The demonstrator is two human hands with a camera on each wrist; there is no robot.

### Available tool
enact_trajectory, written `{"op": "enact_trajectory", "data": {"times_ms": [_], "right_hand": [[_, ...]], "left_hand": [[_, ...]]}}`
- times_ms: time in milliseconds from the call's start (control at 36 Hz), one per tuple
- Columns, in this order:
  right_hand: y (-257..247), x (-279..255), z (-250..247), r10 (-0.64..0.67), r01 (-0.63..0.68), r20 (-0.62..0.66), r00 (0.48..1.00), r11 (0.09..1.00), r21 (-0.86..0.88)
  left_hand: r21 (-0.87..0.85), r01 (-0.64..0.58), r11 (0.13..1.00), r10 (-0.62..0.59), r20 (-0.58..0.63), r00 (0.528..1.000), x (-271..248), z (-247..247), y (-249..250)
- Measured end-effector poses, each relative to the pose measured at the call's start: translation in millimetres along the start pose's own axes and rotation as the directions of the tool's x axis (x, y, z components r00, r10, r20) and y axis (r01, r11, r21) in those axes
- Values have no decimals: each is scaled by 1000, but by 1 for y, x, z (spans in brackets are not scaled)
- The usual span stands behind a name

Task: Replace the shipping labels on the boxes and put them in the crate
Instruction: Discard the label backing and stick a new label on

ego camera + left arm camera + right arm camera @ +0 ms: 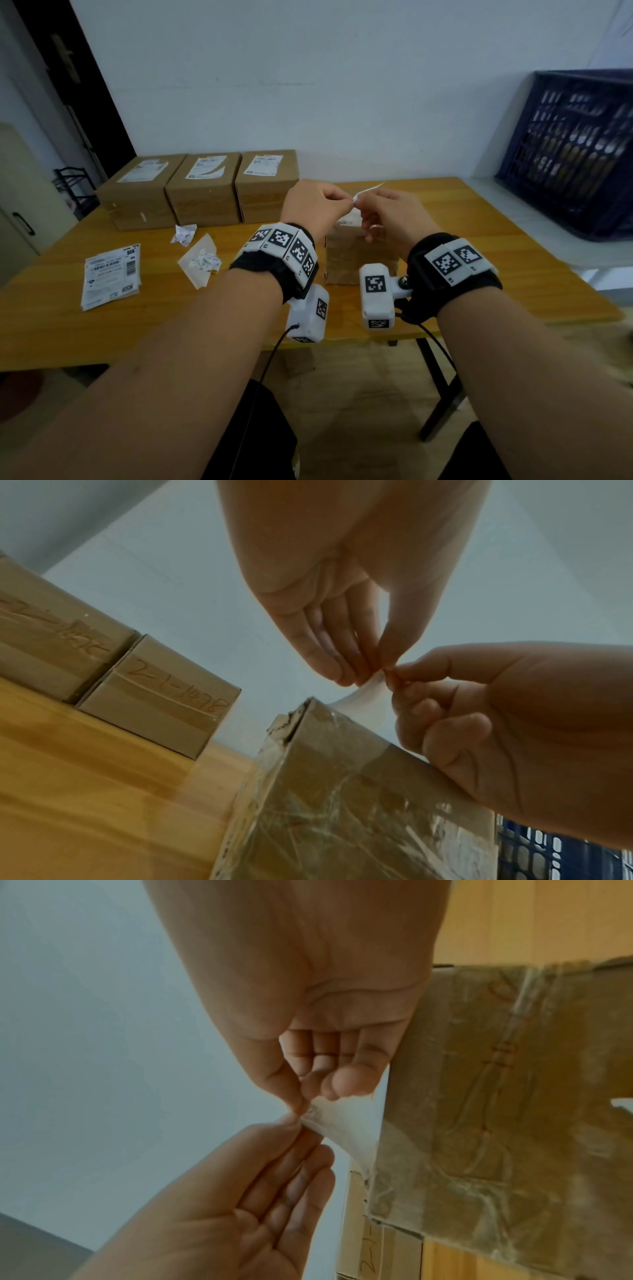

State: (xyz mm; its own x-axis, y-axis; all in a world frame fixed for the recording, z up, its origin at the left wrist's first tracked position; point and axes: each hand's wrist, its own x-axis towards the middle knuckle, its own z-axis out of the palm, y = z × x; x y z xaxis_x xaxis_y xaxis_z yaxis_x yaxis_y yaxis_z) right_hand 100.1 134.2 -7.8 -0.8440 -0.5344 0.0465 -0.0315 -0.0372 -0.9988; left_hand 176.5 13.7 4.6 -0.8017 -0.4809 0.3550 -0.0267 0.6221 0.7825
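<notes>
**Both hands pinching a label over the taped box, mid-frame**

Wooden surface [428,219] fills the middle of the head view. Dark blue crate [579,150] sits at the right edge of the frame, on a pale ledge beside the surface; contents unclear through the slots.

Three cardboard boxes [205,188] stand in a row, upper left of centre, side by side and touching, each with a white label on top. Left wrist view shows handwritten numbers on their sides.

Taped box [356,260] stands at frame centre, near the front edge, directly under the hands. Clear tape wraps its sides, wrinkled.

Stack of flat printed labels [111,277] lies at the left of the frame. Between it and the taped box: backing sheet [198,270] with a crumpled paper wad on it, and another crumpled scrap [185,234] just above it.

Left hand [310,210] and right hand [394,214] meet above the taped box, fingertips nearly touching. Both pinch the same white label [363,693] between thumb and fingers. Its lower end reaches the box's top edge; whether it's stuck there, can't tell. Remaining fingers of the left hand are fairly straight, those of the right curled.
</notes>
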Motion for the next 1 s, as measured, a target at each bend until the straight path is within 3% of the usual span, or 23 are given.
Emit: {"op": "enact_trajectory", "data": {"times_ms": [583,917,1000], "right_hand": [[-1,-6,-3,-60,69,63,996,988,-141],[-6,-8,1,-62,75,72,995,976,-202],[-9,-7,4,-49,58,48,998,976,-211]], "left_hand": [[-2,53,999,-52,105,993,2,-6,1],[22,84,996,-85,73,994,2,-4,3],[15,103,995,-103,18,994,5,-7,2]]}}
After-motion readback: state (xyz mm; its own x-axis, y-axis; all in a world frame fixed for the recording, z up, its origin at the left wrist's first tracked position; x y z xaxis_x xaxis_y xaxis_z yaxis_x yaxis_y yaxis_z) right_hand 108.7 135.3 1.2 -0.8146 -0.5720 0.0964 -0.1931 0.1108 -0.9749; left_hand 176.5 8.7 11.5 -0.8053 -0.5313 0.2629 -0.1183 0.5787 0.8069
